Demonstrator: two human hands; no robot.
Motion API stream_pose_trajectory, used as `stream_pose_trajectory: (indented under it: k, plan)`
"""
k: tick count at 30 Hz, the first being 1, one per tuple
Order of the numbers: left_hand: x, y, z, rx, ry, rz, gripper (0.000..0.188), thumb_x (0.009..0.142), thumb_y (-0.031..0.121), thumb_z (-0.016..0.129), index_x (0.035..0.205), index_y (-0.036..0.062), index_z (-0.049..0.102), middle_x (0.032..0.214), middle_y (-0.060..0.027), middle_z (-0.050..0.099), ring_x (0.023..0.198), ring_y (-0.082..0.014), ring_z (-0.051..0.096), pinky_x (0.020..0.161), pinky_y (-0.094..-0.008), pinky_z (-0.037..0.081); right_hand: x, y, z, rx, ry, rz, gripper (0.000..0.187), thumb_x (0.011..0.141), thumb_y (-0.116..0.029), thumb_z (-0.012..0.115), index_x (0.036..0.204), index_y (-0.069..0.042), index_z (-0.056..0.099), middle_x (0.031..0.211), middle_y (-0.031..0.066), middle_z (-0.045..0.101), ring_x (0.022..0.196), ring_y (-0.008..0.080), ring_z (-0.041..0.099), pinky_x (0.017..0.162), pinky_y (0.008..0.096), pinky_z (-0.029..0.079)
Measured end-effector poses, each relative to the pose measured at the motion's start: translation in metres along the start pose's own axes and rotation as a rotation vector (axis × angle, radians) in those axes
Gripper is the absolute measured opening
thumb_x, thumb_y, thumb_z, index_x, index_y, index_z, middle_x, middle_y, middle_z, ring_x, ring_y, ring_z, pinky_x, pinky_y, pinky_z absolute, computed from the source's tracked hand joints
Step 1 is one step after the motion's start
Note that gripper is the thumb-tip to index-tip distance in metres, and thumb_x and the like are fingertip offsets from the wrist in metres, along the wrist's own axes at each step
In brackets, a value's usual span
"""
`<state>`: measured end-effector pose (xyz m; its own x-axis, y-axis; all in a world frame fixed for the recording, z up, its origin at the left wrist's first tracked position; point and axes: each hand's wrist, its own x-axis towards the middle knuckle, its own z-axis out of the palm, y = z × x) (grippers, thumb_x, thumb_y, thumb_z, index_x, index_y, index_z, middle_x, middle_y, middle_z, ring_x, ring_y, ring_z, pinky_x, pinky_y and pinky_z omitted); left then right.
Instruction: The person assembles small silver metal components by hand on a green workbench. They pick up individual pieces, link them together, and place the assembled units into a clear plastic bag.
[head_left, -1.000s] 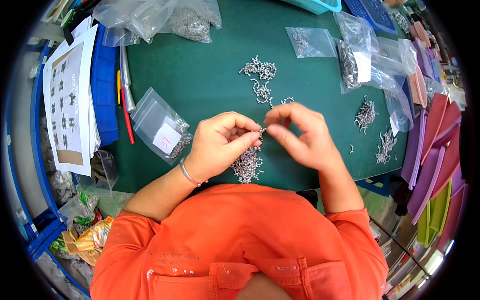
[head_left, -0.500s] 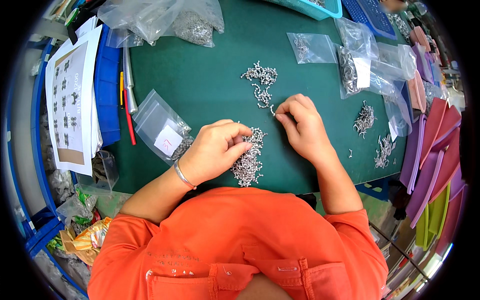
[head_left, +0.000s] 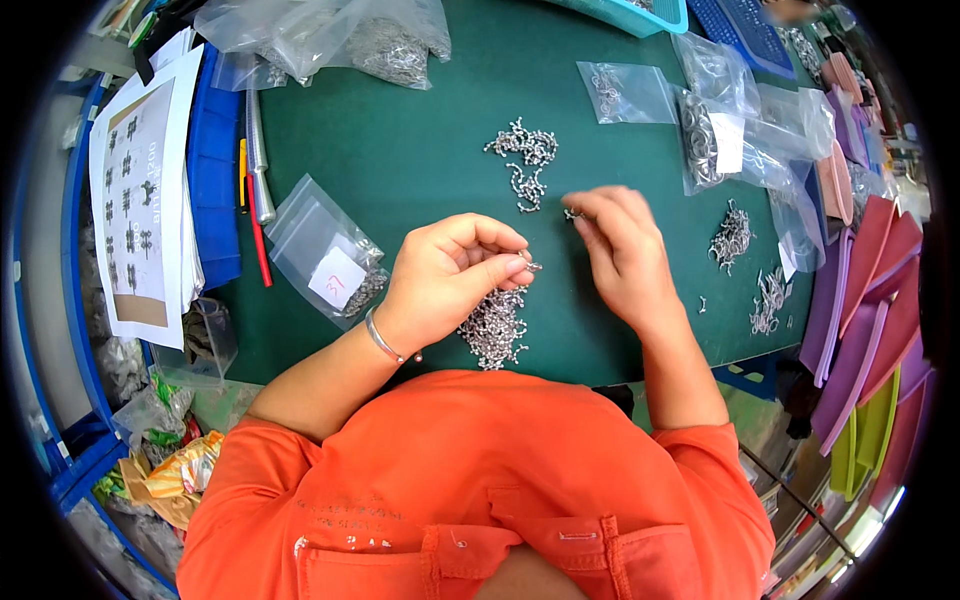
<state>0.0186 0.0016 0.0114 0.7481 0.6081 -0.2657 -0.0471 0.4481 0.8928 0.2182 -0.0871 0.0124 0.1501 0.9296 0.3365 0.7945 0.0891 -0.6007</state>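
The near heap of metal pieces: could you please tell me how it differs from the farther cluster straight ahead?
The near heap is larger and denser; the farther cluster is smaller and looser, with gaps showing. The left hand partly covers the near heap, while the farther cluster lies uncovered. Both consist of small silvery pieces on the green table.

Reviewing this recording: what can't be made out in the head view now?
All in the head view:
- Metal piece in the left hand: mostly hidden by finger and thumb.
- Right hand: fingers blurred; whether they grip the tiny metal part beside them is unclear.
- Pile of metal links: pieces too small and overlapped to count.
- Turquoise basket: cut off by the top edge.
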Motion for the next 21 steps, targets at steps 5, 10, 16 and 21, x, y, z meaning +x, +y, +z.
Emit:
stream_pose_trajectory:
  k: [5, 10, 16, 21]
  plan:
    - [-0.003, 0.000, 0.001, 0.009, 0.014, 0.033, 0.011, 0.089, -0.005, 0.064, 0.099, -0.0075, 0.062, 0.093, -0.0139, 0.068, 0.087, -0.0201, 0.070, 0.079, -0.0298, 0.059, -0.012, 0.012, 0.006, -0.101, -0.056, 0.108, 0.017, 0.078, 0.004, 0.068, 0.093, -0.001, 0.064, 0.090, 0.0122, 0.060, 0.086, 0.0331, 0.059, 0.076, 0.0400, 0.050]
    - [-0.008, 0.005, -0.004, 0.150, 0.019, -0.020, 0.009, 0.088, -0.004, 0.065, 0.097, -0.0049, 0.065, 0.095, -0.0097, 0.068, 0.085, -0.0155, 0.068, 0.077, -0.0263, 0.057, -0.015, 0.015, 0.006, -0.014, -0.047, 0.143, 0.013, 0.078, 0.004, 0.067, 0.090, -0.001, 0.063, 0.089, 0.0115, 0.059, 0.084, 0.0328, 0.059, 0.074, 0.0401, 0.050]
    - [-0.010, 0.005, -0.020, 0.729, -0.058, 0.052, 0.012, 0.083, 0.000, 0.069, 0.095, -0.0006, 0.068, 0.089, -0.0013, 0.060, 0.065, -0.0046, 0.051, 0.061, -0.0204, 0.044, -0.013, 0.012, 0.005, 0.001, -0.063, 0.127, 0.013, 0.079, 0.003, 0.066, 0.090, -0.002, 0.064, 0.091, 0.0109, 0.059, 0.087, 0.0320, 0.059, 0.076, 0.0402, 0.049]
    - [-0.009, 0.007, -0.009, 0.689, 0.034, 0.130, 0.012, 0.083, -0.001, 0.069, 0.095, -0.0002, 0.067, 0.087, -0.0008, 0.057, 0.062, -0.0040, 0.047, 0.059, -0.0202, 0.041, -0.013, 0.009, 0.006, -0.062, -0.132, 0.106, 0.012, 0.080, 0.003, 0.066, 0.090, -0.002, 0.064, 0.094, 0.0106, 0.061, 0.090, 0.0315, 0.059, 0.078, 0.0397, 0.049]
